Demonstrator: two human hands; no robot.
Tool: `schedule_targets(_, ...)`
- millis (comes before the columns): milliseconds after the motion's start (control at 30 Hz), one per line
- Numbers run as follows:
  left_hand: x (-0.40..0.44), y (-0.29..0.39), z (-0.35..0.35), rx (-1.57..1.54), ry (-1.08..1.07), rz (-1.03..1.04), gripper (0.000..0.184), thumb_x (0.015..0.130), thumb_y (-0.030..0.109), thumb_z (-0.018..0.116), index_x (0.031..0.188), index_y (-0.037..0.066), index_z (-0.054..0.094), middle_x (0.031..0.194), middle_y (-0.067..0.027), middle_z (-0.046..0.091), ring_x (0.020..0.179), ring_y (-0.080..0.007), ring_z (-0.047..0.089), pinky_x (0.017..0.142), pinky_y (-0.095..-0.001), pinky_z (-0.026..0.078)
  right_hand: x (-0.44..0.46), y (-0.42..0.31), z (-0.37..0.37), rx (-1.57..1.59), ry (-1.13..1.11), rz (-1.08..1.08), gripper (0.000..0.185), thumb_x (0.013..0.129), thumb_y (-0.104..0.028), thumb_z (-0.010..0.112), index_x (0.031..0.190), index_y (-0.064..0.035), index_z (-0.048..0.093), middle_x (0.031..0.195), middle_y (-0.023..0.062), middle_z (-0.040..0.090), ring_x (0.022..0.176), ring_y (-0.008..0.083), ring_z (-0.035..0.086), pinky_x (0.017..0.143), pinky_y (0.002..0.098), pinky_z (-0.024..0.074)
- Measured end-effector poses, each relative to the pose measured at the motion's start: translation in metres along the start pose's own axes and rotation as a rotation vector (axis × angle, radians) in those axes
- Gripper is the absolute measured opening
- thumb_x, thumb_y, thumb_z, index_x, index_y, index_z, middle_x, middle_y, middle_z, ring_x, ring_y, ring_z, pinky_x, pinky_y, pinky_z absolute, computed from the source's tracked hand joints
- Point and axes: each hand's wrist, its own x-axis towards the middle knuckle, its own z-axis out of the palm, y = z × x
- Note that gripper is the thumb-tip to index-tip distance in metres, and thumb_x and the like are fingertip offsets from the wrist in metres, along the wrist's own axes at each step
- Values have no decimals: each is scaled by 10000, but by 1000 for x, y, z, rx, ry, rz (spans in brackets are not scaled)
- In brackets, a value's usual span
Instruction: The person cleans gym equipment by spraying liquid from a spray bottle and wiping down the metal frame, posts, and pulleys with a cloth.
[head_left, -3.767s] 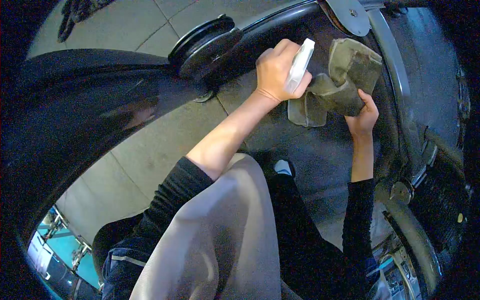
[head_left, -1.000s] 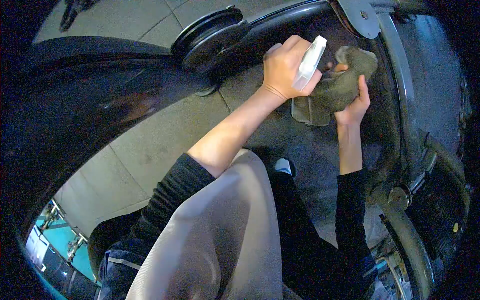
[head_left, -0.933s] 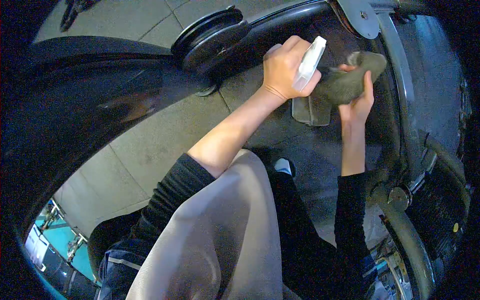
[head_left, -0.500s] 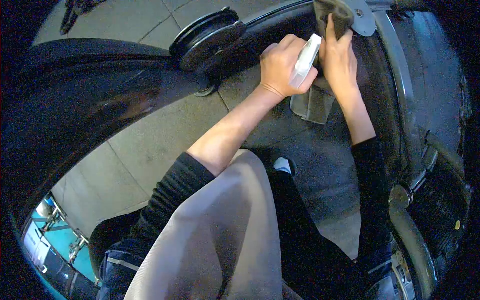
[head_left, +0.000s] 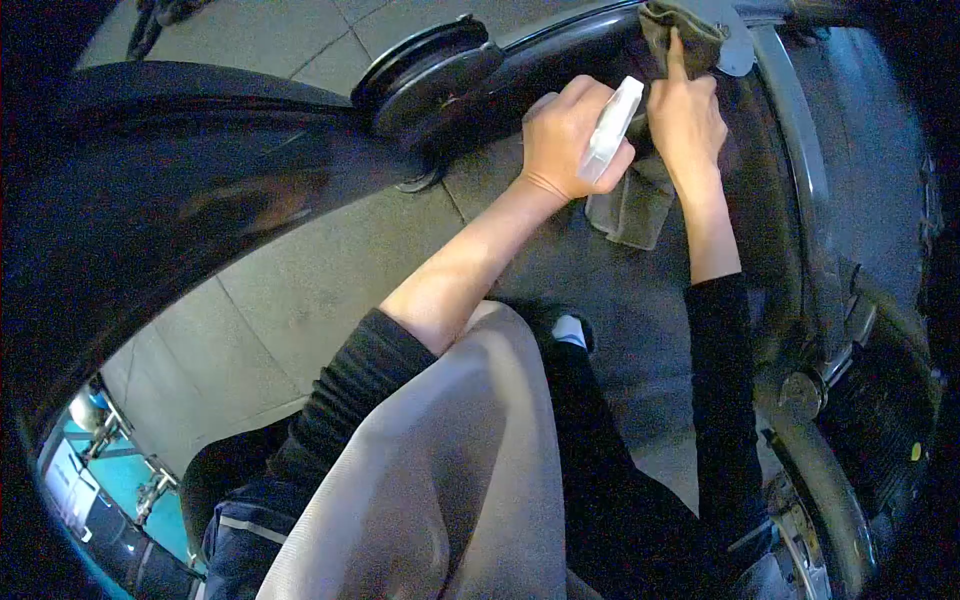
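Note:
My left hand (head_left: 562,138) is closed around a spray bottle, whose white trigger head (head_left: 612,122) sticks up between thumb and fingers. The lower part of the bottle is hidden by the hand. Just to its right, my right hand (head_left: 688,122) presses a grey-brown cloth (head_left: 690,38) with its index finger stretched out and the other fingers curled. The cloth lies against the dark vehicle body beside a pale rounded plate (head_left: 738,48). Below the hands hangs a fabric flap (head_left: 630,215) of similar colour; whether it belongs to the same cloth I cannot tell.
A glossy dark panel (head_left: 200,165) curves along the left, with a round black part (head_left: 440,70) at its end. Along the right runs a metal-edged frame (head_left: 800,150). Grey floor tiles (head_left: 260,310) show below, and equipment on a teal floor (head_left: 120,470) at lower left.
My right hand's index finger is now straighter on the cloth, and its other fingers have curled in. My left hand keeps the spray bottle in nearly the same place. The view has shifted slightly.

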Motion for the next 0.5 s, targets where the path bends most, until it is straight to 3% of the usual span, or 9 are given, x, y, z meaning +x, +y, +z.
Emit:
schedule_targets(100,0,-3,-10,6,8,-13,201,591,125,546,774,48,576,711,-126,536,625,-322,542,552,-374,461,-17,15,-1,62,18,-3,528,811,-235,539,1307,-291,370,886,215,493,770,382,580,632,448,500)
schedule_targets(133,-7,-3,1,14,4,-16,195,593,123,546,772,49,573,713,-126,536,619,-322,541,548,-373,460,-23,30,6,18,10,-28,554,824,-254,511,1338,-304,311,858,202,509,770,371,583,629,456,495)
schedule_targets(267,-14,5,27,40,-12,-16,186,594,128,552,762,51,566,711,-124,534,615,-322,542,546,-369,460,-33,70,17,-20,17,-21,546,829,-268,497,1339,-312,307,874,205,506,760,371,584,630,455,495)
schedule_targets(367,-15,3,24,20,-12,-24,190,592,124,554,767,50,573,706,-123,530,612,-318,539,548,-370,462,-42,90,28,-27,62,18,551,834,-287,480,1351,-284,291,842,209,521,738,366,586,631,457,490)
schedule_targets(433,-16,0,28,13,3,2,201,592,112,552,780,46,581,698,-118,531,606,-310,536,548,-369,463,-49,107,29,35,14,183,576,829,-290,475,1365,-235,269,784,208,537,722,362,587,612,457,486)
schedule_targets(500,-17,-2,29,55,-20,13,178,604,85,547,772,42,587,680,-107,537,609,-294,542,553,-350,463,-56,116,28,2,51,141,619,822,-291,479,1380,-201,229,728,196,545,682,365,579,582,458,481)
